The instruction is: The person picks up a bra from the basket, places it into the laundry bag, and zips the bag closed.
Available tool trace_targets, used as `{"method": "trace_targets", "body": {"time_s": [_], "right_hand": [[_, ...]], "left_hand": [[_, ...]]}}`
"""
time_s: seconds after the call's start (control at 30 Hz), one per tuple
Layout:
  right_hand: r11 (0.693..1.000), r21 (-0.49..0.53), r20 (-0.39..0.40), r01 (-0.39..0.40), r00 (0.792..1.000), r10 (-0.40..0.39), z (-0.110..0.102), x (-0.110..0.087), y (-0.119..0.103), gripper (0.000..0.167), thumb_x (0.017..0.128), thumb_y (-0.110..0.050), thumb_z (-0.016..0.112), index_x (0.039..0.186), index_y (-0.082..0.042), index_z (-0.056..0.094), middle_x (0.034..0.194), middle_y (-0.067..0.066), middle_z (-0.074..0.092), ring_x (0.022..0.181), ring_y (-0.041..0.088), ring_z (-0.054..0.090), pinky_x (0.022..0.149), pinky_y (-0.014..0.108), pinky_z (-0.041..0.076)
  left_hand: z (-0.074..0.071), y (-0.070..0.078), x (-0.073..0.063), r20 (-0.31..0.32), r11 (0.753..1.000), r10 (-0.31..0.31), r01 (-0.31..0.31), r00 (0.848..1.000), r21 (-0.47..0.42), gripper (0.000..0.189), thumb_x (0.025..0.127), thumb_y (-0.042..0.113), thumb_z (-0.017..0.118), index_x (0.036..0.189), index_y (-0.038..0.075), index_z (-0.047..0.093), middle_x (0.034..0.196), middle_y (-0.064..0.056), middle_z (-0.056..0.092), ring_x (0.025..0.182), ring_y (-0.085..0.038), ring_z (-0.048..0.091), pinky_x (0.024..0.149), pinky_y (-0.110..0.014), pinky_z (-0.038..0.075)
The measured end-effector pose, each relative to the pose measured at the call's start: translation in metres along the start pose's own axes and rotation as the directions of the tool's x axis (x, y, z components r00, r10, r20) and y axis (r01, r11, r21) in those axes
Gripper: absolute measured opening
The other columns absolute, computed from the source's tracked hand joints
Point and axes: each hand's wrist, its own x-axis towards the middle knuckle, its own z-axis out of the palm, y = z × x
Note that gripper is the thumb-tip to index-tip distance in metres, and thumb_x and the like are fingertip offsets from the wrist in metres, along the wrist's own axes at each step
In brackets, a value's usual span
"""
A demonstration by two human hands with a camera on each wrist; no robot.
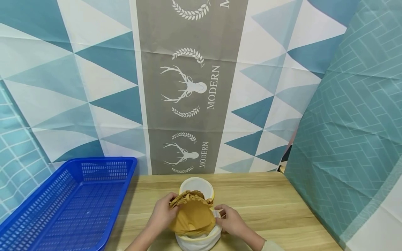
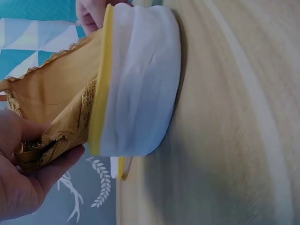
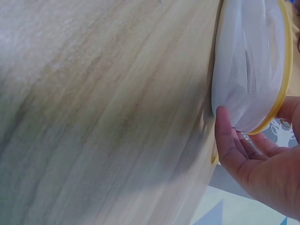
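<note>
A mustard-coloured bra (image 1: 194, 218) with lace trim sits partly inside a white mesh laundry bag (image 1: 200, 243), its upper part standing out above the yellow zip rim. My left hand (image 1: 164, 212) grips the bra's gathered lace edge between thumb and fingers, as the left wrist view also shows. On the other side, my right hand (image 1: 232, 221) holds the bag's rim. In the right wrist view its fingers (image 3: 224, 136) lie along the outer mesh, with the thumb over the zip edge. The bag's round lid (image 1: 198, 187) is folded back behind the bra. The bag's bottom inside is hidden.
A large blue plastic basket (image 1: 117, 195) stands at the left of the wooden table (image 1: 257, 195). Patterned cloth (image 1: 185, 87) hangs behind the table, and a teal cloth (image 1: 351, 139) hangs along its right side.
</note>
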Motion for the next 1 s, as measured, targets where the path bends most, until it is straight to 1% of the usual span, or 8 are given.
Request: {"method": "trace_targets", "body": {"time_s": [0.13,0.37,0.5,0.63,0.8,0.9,1.0], "right_hand": [[1.000,0.008,0.001,0.002,1.000,-0.002,0.000,0.000,0.000,0.038,0.086,-0.015,0.063,0.121,-0.001,0.056,0.098,0.012,0.057,0.083,0.019,0.055,0.052,0.028,0.050],[1.000,0.011,-0.001,-0.001,1.000,0.001,0.000,0.000,-0.001,0.039,0.084,-0.010,0.061,0.121,0.001,0.055,0.096,0.011,0.056,0.083,0.019,0.054,0.055,0.029,0.051],[1.000,-0.012,-0.007,0.015,1.000,-0.015,0.001,-0.001,-0.001,0.040,0.081,-0.007,0.060,0.120,0.003,0.054,0.094,0.010,0.057,0.083,0.019,0.054,0.058,0.028,0.051],[0.999,-0.039,-0.014,0.031,0.999,-0.031,0.000,-0.001,-0.001,0.042,0.080,-0.005,0.059,0.119,0.005,0.054,0.093,0.009,0.058,0.084,0.019,0.054,0.063,0.029,0.049],[0.998,-0.052,-0.018,0.028,0.999,-0.029,-0.001,0.000,-0.001,0.041,0.079,-0.005,0.059,0.119,0.004,0.054,0.093,0.009,0.059,0.085,0.019,0.055,0.066,0.032,0.050],[0.999,-0.047,-0.016,0.026,1.000,-0.027,-0.002,0.000,-0.002,0.041,0.079,-0.005,0.059,0.119,0.005,0.054,0.094,0.010,0.059,0.086,0.020,0.055,0.066,0.033,0.051],[1.000,-0.022,-0.008,0.018,1.000,-0.018,-0.001,0.000,-0.003,0.041,0.079,-0.004,0.059,0.118,0.005,0.054,0.094,0.011,0.059,0.085,0.020,0.055,0.063,0.033,0.052]], "left_hand": [[0.004,0.002,-0.003,0.001,0.999,-0.039,0.040,0.999,-0.035,0.019,0.076,0.005,0.073,0.091,0.008,0.063,0.086,-0.004,0.067,0.079,-0.015,0.060,0.066,-0.025,0.048],[0.013,0.004,-0.006,0.012,0.994,-0.067,0.068,0.998,-0.088,0.020,0.076,0.003,0.073,0.093,0.007,0.062,0.088,-0.005,0.065,0.083,-0.016,0.059,0.069,-0.025,0.048],[0.017,0.005,-0.006,0.044,0.987,-0.093,0.098,0.995,-0.129,0.022,0.077,0.002,0.071,0.097,0.006,0.062,0.091,-0.005,0.065,0.087,-0.017,0.059,0.071,-0.023,0.048],[0.017,0.004,-0.007,0.080,0.985,-0.091,0.101,0.993,-0.142,0.024,0.078,0.003,0.070,0.101,0.004,0.061,0.095,-0.006,0.064,0.090,-0.019,0.059,0.070,-0.023,0.048],[0.018,0.002,-0.008,0.088,0.985,-0.089,0.100,0.992,-0.139,0.024,0.078,0.003,0.070,0.100,0.005,0.062,0.094,-0.006,0.064,0.089,-0.018,0.059,0.068,-0.021,0.047],[0.018,0.000,-0.008,0.090,0.985,-0.089,0.102,0.992,-0.143,0.024,0.077,0.002,0.070,0.100,0.005,0.062,0.094,-0.006,0.065,0.088,-0.018,0.059,0.067,-0.020,0.047],[0.017,-0.001,-0.007,0.096,0.985,-0.077,0.091,0.992,-0.150,0.025,0.077,0.002,0.070,0.101,0.003,0.063,0.094,-0.007,0.065,0.086,-0.018,0.060,0.065,-0.020,0.047]]}}
